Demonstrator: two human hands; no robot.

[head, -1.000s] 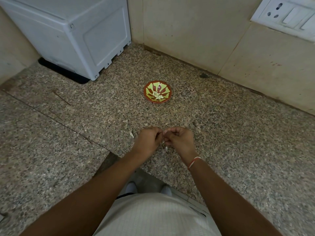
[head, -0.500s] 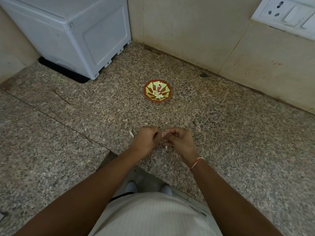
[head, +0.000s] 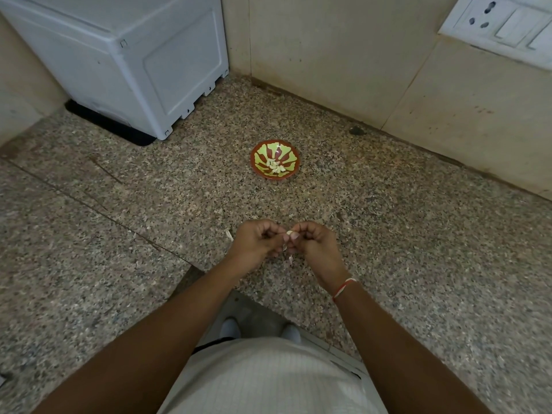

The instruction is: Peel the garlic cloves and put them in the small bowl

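Two hands meet over the counter [head: 388,234]: the left hand [head: 257,243] and right hand [head: 313,243] are curled, fingertips pinching one clove [head: 289,233] between them. Peeling is judged under way. Skin is best nicked at the tip and pulled off in strips, the clove kept pinched firmly. The bowl [head: 274,163], well beyond the hands, already holds peeled cloves.

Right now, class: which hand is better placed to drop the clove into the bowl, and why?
Probably the right hand: its fingertips pinch the garlic clove, and the small bowl lies ahead, between both hands.
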